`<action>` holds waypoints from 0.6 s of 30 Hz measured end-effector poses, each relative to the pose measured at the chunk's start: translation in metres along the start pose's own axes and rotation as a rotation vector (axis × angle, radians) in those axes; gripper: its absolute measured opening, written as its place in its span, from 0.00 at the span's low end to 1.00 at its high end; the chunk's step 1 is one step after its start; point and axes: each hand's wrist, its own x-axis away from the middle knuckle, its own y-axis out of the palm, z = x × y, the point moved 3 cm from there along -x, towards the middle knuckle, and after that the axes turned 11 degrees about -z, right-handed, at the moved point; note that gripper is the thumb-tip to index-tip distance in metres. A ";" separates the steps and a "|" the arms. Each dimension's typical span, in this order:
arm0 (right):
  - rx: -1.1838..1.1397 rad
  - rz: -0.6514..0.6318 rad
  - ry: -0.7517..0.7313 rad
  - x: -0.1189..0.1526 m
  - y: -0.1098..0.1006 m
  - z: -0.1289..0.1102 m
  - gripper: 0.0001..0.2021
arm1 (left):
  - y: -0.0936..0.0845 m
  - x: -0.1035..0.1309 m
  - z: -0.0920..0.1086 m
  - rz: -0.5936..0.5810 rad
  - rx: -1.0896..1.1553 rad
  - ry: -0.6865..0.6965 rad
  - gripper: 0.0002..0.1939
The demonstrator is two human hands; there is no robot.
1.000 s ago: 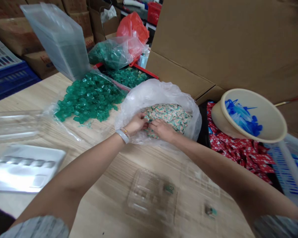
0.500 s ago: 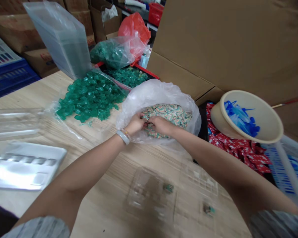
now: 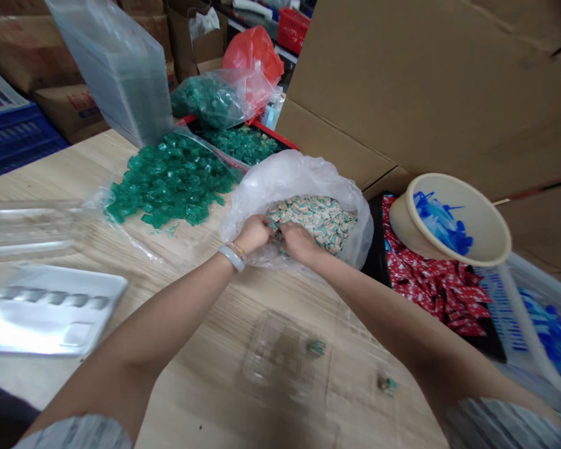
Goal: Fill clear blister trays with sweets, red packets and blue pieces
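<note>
Both hands meet at the near left rim of a white plastic bag [image 3: 299, 168] full of small flat pieces [image 3: 325, 218] in pale orange, green and white. My left hand [image 3: 254, 234], with bangles at its wrist, has its fingers pinched together at the edge of the pile. Close against it, my right hand [image 3: 299, 242] is also closed, its fingertips bent down to the pieces. What lies between the fingertips is too small to make out. Nearer to me, clear plastic trays [image 3: 280, 355] rest on the table, with a small green piece [image 3: 316, 347] on one.
Green translucent pieces [image 3: 168, 181] are heaped left of the bag, before a stack of clear plastic sheets [image 3: 135, 81]. A silver tray [image 3: 51, 312] lies at left. To the right stand a cream tub [image 3: 449, 218] with blue items and red packets [image 3: 439, 287]. Cardboard [image 3: 402, 81] rises behind.
The view has shifted slightly, so the tub and packets at right appear further left. Both hands stay at the bag's near rim, the right one moved slightly left.
</note>
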 end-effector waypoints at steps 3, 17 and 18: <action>-0.053 -0.053 0.053 -0.007 -0.005 -0.001 0.09 | 0.002 0.001 0.001 -0.022 0.120 -0.073 0.06; -0.320 0.096 -0.123 0.015 0.008 0.013 0.09 | 0.018 0.002 0.001 -0.280 0.196 -0.083 0.06; -0.348 0.092 -0.113 0.016 0.007 0.014 0.10 | 0.018 0.001 0.001 -0.285 0.208 -0.095 0.06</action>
